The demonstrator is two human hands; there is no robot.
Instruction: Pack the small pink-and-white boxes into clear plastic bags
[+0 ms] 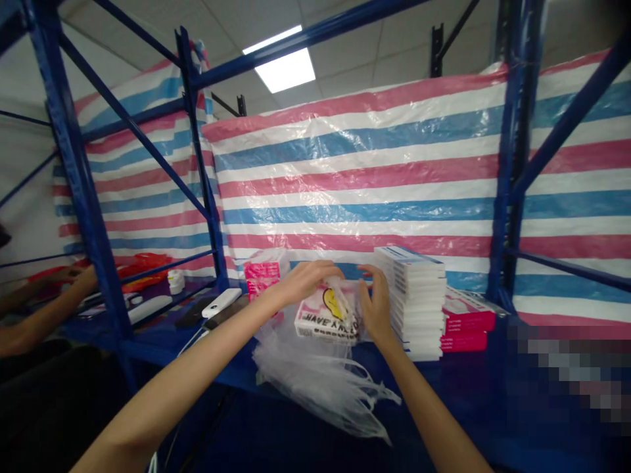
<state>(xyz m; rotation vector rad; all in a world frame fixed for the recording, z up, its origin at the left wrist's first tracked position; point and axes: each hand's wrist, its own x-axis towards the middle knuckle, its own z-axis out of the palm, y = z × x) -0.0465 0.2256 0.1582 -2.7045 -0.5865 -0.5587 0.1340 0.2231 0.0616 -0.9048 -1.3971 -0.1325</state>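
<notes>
A white and pink box (315, 323) with a yellow cartoon face and black lettering stands on the blue shelf, partly covered by clear plastic. My left hand (313, 279) reaches over its top, fingers bent down and closed on a clear plastic bag (345, 299) that lies against the box. At the box's right side is my right hand (377, 305), its thumb and fingers apart, between the box and a tall stack of white boxes (418, 302). In front, a bundle of thin clear plastic bags (315, 381) droops over the shelf edge.
Pink boxes (466, 315) lie right of the white stack; a wrapped pink pack (261, 276) stands behind my left forearm. A white device (221, 302) and cables lie left. Blue posts (513, 164) frame the shelf before a striped sheet (355, 171). Another person's arm (54, 309) is far left.
</notes>
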